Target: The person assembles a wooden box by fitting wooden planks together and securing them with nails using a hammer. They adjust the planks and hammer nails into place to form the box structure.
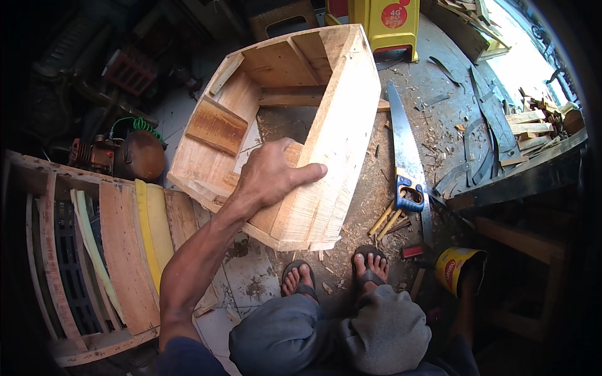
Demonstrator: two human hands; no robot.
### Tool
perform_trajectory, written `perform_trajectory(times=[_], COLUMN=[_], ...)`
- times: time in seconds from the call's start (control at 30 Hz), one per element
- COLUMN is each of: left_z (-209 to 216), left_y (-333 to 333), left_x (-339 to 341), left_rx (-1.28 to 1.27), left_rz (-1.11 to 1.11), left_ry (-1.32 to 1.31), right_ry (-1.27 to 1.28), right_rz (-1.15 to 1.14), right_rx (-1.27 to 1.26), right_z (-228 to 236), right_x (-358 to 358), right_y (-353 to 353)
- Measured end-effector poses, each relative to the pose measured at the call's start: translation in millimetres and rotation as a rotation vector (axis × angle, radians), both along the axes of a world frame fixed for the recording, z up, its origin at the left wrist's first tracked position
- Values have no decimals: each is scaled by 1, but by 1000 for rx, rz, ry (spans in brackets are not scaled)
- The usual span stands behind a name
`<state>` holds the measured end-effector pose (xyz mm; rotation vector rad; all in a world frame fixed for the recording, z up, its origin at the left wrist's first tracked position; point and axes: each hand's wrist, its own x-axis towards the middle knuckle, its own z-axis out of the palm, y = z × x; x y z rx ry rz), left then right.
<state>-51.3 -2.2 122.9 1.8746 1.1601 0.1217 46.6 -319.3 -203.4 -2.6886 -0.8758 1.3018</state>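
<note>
My left hand [273, 172] grips the near rim of a wooden frame [329, 147], thumb over the outer side and the other fingers down inside. The frame is made of pale boards, several-sided and open in the middle, and it stands tilted on the floor. Down at the lower right, my right hand [469, 285] reaches into the mouth of a yellow tin [449, 271] lying tipped; shadow and the tin hide its fingers. A handsaw [406, 141] with a blue handle lies to the right of the frame.
Wood-handled tools [387, 219] and a small red object [412, 252] lie below the saw. A slatted wooden piece [119, 250] stands at left, near a compressor [141, 155]. Behind the frame is a yellow plastic stool [394, 28]. Wood offcuts [533, 122] pile up at right; shavings litter the floor.
</note>
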Motion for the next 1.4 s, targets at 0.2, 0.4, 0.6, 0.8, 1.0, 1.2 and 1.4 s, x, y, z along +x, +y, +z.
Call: perform_trajectory(times=[0.2,0.4,0.6,0.8,1.0,1.2,1.4], left_z=[73,99,86,63,34,17,23], left_y=[43,78,89,63,49,48,43], left_x=[-8,-28,-30,5,58,68,58], left_rx=[-270,-291,-260,-271,-256,-334,-323], left_rz=[182,246,414,649,597,560,552], left_ry=[-537,-841,-1200,-1411,-1482,-1400,-1322], right_ry=[33,108,84,-165,55,185,61], right_rz=[11,-8,-6,32,-56,-432,-194], right_rx=[-13,-6,-22,124,130,274,597], right_z=[-7,-3,14,-17,3,22,155], right_x=[3,-1,2,-1,6,72,122], right_y=[-4,-1,0,-15,-18,-106,-53])
